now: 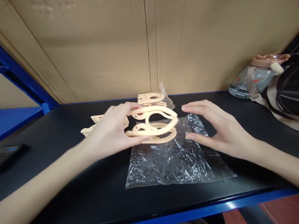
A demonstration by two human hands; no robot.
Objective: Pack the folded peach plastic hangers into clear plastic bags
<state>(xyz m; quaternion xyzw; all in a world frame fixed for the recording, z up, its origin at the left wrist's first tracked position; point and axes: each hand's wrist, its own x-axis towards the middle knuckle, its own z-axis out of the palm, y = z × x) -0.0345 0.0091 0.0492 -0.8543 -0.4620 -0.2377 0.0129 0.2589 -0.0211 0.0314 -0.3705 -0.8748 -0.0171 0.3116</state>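
My left hand (115, 126) grips a beige plastic folding hanger (173, 122), folded up, by its left end, fingers above and thumb below. It is held over a clear plastic bag (166, 167) lying flat on the black table. Beneath the held hanger, another beige hanger (162, 140) rests on the bag, partly hidden by it. To the right, my right hand (218, 129) is open, thumb and fingers apart, touching nothing. More beige hangers (91, 129) lie behind my left wrist, partly covered by it.
At the back, a clear bag holds several beige hangers (151, 99). A transparent water bottle (258, 77) with a strap and a black bag (292, 87) stand at the right. A dark phone-like device (8, 154) lies at the left. Cardboard (100, 45) backs the black table (93, 199).
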